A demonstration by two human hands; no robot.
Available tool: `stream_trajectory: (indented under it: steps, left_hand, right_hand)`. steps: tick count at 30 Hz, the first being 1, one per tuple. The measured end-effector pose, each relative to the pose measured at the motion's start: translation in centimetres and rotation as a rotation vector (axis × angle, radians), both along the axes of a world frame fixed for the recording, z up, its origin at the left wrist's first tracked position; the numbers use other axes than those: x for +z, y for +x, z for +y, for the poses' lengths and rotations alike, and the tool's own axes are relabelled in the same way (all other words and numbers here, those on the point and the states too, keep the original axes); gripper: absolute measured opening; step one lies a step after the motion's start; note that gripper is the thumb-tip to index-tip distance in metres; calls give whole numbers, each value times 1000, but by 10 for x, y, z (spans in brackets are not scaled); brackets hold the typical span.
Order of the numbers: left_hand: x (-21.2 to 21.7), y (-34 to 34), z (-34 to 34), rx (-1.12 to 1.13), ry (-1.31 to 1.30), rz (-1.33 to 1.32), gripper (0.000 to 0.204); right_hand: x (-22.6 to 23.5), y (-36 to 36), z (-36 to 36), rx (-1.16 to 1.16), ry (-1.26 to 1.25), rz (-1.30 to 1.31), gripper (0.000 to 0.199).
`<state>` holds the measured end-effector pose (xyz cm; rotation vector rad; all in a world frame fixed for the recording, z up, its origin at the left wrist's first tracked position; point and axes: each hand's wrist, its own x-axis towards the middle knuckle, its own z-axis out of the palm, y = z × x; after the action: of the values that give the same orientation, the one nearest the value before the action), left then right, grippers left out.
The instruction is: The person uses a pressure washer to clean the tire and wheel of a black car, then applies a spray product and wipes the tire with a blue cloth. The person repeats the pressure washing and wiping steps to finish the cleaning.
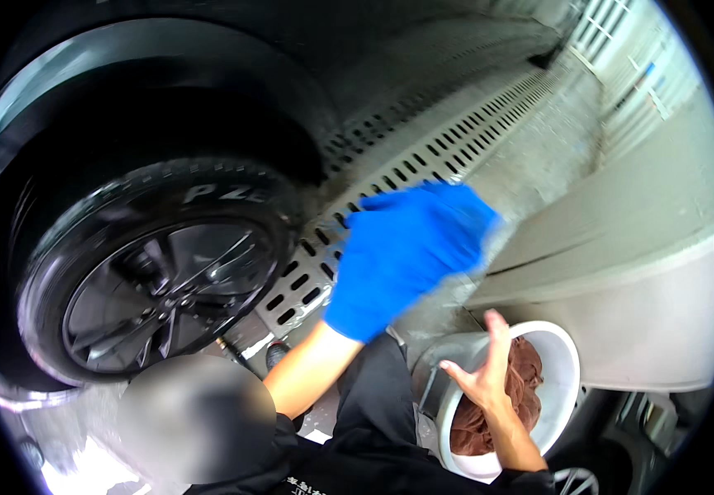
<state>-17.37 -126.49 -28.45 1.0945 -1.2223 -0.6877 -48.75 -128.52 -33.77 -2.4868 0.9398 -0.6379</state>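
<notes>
A blue mitt, or glove-like cloth, covers my left hand [411, 256] from the wrist outward. Motion smears its far edge, and the fingers inside are hidden. It hangs in the air over the slotted drain cover [411, 165], to the right of a car wheel [171, 293] with dark spokes and a black tyre. My right hand [487, 381] is bare, its thumb and fingers apart with nothing in them. It hovers above a white bucket [566, 363]. Crumpled brown cloth [524, 371] lies inside the bucket, partly covered from view by my right hand and forearm.
The dark car body [118, 41] arches over the wheel at left. A pale, curved panel [621, 272] stands close on the right, beyond the bucket. Wet-looking grey floor [539, 157] runs beside the drain. A blurred oval patch hides part of the lower left.
</notes>
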Motion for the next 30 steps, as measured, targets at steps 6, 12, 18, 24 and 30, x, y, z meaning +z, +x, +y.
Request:
stream_trajectory:
  steps: [6,12,18,24,30]
  left_hand:
    - [18,-202,8,291,215,506,36]
    - [42,-143,30,-533,165,136,24]
    - [-4,-157,112,-616,-26,-313,29]
    - [-88,62,180,-590,987,-718,16]
    - [-329,154,433,154,1791,-107,41]
  right_hand:
    - [26,32,13,-104,412,-801,110]
    - [72,-61,20,-178,511,-1406,42]
    - [169,-170,16,-182,269,-1425,54]
    - [108,-170,30,-577,26,156,48]
    - [56,-82,68,-470,429,-393,25]
